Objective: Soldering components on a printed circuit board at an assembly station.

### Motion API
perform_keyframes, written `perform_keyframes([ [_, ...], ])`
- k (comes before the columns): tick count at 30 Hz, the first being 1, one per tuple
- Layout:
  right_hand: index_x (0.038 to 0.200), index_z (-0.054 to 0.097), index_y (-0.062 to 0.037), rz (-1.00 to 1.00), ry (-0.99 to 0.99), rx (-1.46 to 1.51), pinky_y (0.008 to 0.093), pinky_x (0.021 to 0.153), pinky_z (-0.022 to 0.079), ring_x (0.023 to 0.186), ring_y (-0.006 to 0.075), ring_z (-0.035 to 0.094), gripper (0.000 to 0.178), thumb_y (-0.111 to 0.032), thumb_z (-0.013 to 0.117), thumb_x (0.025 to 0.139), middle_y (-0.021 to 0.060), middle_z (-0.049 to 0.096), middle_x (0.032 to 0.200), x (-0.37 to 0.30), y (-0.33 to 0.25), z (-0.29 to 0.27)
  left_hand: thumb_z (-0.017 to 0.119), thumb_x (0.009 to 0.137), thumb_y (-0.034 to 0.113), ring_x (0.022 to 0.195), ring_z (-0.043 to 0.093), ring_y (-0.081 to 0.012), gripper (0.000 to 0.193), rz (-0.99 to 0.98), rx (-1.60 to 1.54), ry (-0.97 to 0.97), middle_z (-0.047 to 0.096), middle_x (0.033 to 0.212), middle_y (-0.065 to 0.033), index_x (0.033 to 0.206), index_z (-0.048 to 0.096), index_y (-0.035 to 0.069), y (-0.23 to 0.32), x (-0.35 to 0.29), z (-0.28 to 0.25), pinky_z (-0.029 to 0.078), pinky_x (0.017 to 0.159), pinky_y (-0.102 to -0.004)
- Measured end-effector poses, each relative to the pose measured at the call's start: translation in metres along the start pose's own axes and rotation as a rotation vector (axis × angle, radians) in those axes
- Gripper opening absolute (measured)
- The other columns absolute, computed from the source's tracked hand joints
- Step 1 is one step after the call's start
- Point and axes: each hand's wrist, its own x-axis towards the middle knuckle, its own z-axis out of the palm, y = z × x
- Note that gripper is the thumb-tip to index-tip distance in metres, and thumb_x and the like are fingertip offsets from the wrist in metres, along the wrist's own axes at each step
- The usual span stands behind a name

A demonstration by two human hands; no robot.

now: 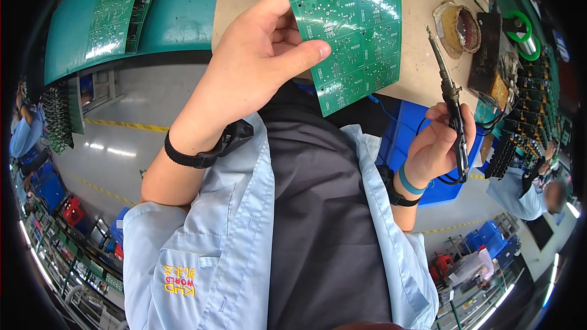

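Note:
My left hand [260,55] grips a green circuit board panel [351,36] by its left edge, thumb on the face toward me and fingers behind it. The panel is tilted up above the bench, its top edge cut off by the picture. In my right hand [437,143] is a soldering iron [453,104], held by its dark handle with the metal tip pointing up and away. The tip stands apart from the panel, to its right. A round, crusted pot or dish [460,29] sits on the bench near the tip.
On the green mat [177,15] at the left lie more circuit boards [110,9]. A solder wire spool [527,43] and a dark, stained block [487,52] stand at the right. Below the bench edge is a blue bin [437,192]. Another person [532,198] is at the far right.

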Motion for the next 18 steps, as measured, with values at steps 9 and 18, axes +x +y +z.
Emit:
perform_keyframes([
  [9, 0.126, 0.049, 0.0063, 0.026, 0.020, -0.008, 0.0316, 0.072, 0.048, 0.080, 0.0213, 0.059, 0.051, -0.032, 0.060, 0.095, 0.0184, 0.063, 0.099, -0.002, 0.000, 0.000, 0.066, 0.088, 0.002, 0.104, 0.060, -0.0147, 0.049, -0.011, -0.025, -0.008, 0.062, 0.115, -0.0079, 0.133, 0.047, 0.003, -0.005, 0.001, -0.003, 0.051, 0.088, -0.0295],
  [18, 0.123, 0.051, 0.0034, 0.022, 0.065, 0.038, 0.0300, 0.072, 0.045, 0.078, 0.0184, 0.055, 0.050, -0.031, 0.068, 0.090, 0.0127, 0.060, 0.094, 0.005, -0.007, 0.002, 0.059, 0.090, -0.005, 0.107, 0.057, -0.0128, 0.047, -0.070, -0.156, -0.003, 0.059, 0.120, -0.0051, 0.134, 0.045, 0.003, 0.008, 0.004, 0.000, 0.048, 0.093, -0.0298],
])
